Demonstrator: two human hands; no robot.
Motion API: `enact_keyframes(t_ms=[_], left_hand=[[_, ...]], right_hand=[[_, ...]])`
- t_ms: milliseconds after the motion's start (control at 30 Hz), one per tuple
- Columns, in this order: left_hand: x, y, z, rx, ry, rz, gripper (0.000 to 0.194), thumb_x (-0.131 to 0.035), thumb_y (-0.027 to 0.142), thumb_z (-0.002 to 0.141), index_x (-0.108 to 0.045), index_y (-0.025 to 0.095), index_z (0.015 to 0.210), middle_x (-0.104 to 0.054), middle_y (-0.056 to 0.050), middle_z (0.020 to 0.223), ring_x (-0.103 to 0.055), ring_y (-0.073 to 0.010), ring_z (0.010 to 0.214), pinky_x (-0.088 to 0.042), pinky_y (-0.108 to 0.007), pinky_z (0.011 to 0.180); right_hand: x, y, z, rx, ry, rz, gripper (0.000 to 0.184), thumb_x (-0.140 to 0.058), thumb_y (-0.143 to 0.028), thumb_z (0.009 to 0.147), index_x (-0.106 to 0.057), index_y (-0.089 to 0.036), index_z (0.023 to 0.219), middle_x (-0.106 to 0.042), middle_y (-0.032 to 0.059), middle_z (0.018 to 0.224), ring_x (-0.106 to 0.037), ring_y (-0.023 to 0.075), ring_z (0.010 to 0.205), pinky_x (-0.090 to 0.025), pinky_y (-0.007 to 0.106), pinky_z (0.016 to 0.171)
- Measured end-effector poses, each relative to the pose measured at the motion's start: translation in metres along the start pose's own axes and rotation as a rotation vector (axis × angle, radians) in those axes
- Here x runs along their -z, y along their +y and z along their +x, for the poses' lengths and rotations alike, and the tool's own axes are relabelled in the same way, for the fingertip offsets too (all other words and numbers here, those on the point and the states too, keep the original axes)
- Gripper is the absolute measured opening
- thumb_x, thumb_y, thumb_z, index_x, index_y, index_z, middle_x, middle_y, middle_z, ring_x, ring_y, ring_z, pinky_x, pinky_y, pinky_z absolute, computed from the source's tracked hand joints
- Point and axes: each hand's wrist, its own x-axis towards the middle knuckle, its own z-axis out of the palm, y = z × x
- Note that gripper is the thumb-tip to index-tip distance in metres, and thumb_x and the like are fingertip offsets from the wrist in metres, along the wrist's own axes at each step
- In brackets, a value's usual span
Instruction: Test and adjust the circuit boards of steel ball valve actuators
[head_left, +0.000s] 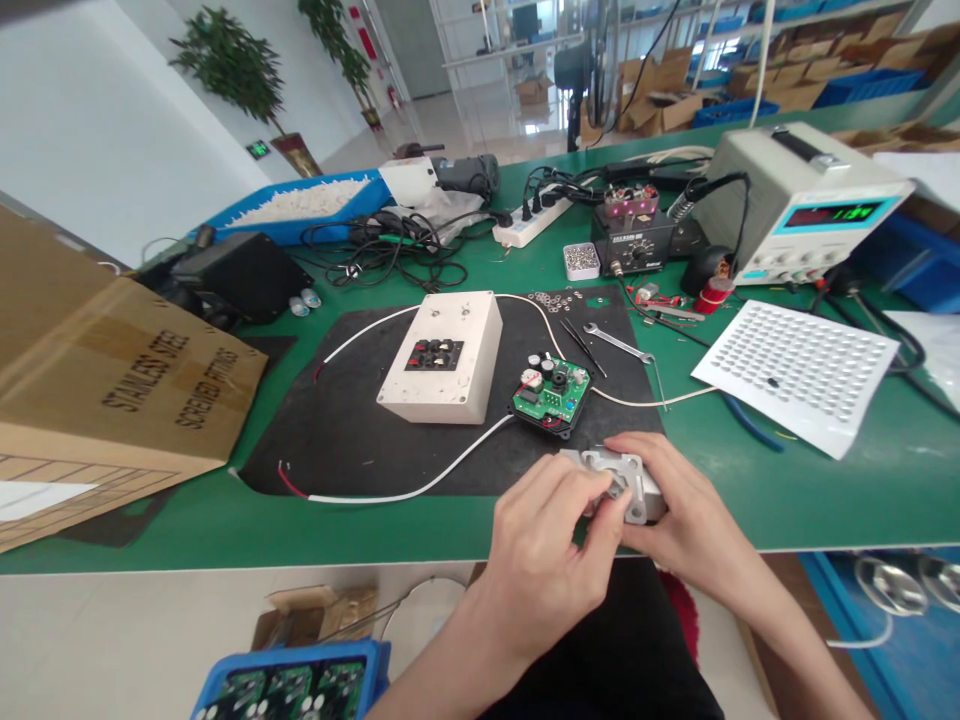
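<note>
Near the table's front edge, my right hand (686,505) is wrapped round a silver metal housing (636,488) with a square flange and holes at its corners. My left hand (555,535) is closed in a pinch at the middle of that flange, on a small grey metal piece (617,487); its exact kind is partly hidden by the fingers. Just beyond the hands lies a green circuit board (551,392) in a black casing, with white cables running from it. Left of the board sits a beige box (442,355) with red and black terminals on top.
A wrench (619,343) and tweezers lie on the black mat (352,400). To the right are a white sheet of round stickers (795,370) and a power supply (802,205). A soldering station (632,240) stands behind. A large cardboard box (127,390) occupies the left.
</note>
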Motion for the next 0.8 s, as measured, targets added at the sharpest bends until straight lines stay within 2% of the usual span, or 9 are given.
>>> enact_keyframes(t_ms=[133, 300, 433, 600, 800], left_hand=[[0.004, 0.003, 0.005, 0.021, -0.057, 0.036, 0.006, -0.063, 0.012, 0.096, -0.061, 0.017, 0.095, -0.059, -0.003, 0.083, -0.053, -0.0164, 0.078, -0.041, -0.032, 0.071], [0.013, 0.01, 0.013, 0.097, -0.162, 0.086, 0.016, -0.059, 0.017, 0.099, -0.053, 0.019, 0.085, -0.056, -0.001, 0.081, -0.051, -0.0147, 0.075, -0.036, -0.032, 0.067], [0.011, 0.011, 0.015, 0.147, -0.139, 0.096, 0.018, -0.058, 0.018, 0.099, -0.052, 0.019, 0.083, -0.055, 0.0, 0.079, -0.05, -0.0132, 0.072, -0.033, -0.031, 0.062], [0.008, 0.009, 0.01, 0.202, -0.118, 0.0, 0.015, -0.058, 0.023, 0.1, -0.057, 0.02, 0.085, -0.05, 0.002, 0.074, -0.048, -0.0126, 0.068, -0.035, -0.029, 0.061], [0.006, 0.01, 0.01, 0.262, -0.113, -0.007, 0.018, -0.059, 0.028, 0.101, -0.057, 0.02, 0.085, -0.052, 0.002, 0.074, -0.051, -0.0119, 0.068, -0.038, -0.027, 0.06]], right_hand=[[-0.001, 0.001, 0.0, -0.001, -0.01, 0.007, 0.059, -0.078, -0.028, 0.086, -0.05, -0.028, 0.139, -0.059, 0.0102, 0.136, -0.06, 0.0303, 0.126, -0.052, 0.043, 0.104], [-0.002, 0.001, 0.001, 0.02, -0.005, 0.009, 0.06, -0.079, -0.029, 0.086, -0.049, -0.028, 0.138, -0.058, 0.0105, 0.136, -0.058, 0.0303, 0.127, -0.05, 0.043, 0.105], [-0.002, 0.0, 0.0, 0.011, -0.01, 0.022, 0.058, -0.079, -0.029, 0.087, -0.049, -0.028, 0.136, -0.058, 0.0103, 0.135, -0.059, 0.0291, 0.125, -0.05, 0.043, 0.103], [-0.002, -0.002, 0.0, 0.012, -0.004, 0.029, 0.058, -0.079, -0.031, 0.086, -0.05, -0.028, 0.136, -0.059, 0.0098, 0.133, -0.06, 0.0288, 0.122, -0.052, 0.041, 0.1], [-0.001, -0.005, 0.002, -0.031, 0.001, 0.041, 0.053, -0.079, -0.028, 0.083, -0.053, -0.028, 0.13, -0.061, 0.0083, 0.131, -0.063, 0.0286, 0.119, -0.053, 0.04, 0.099]])
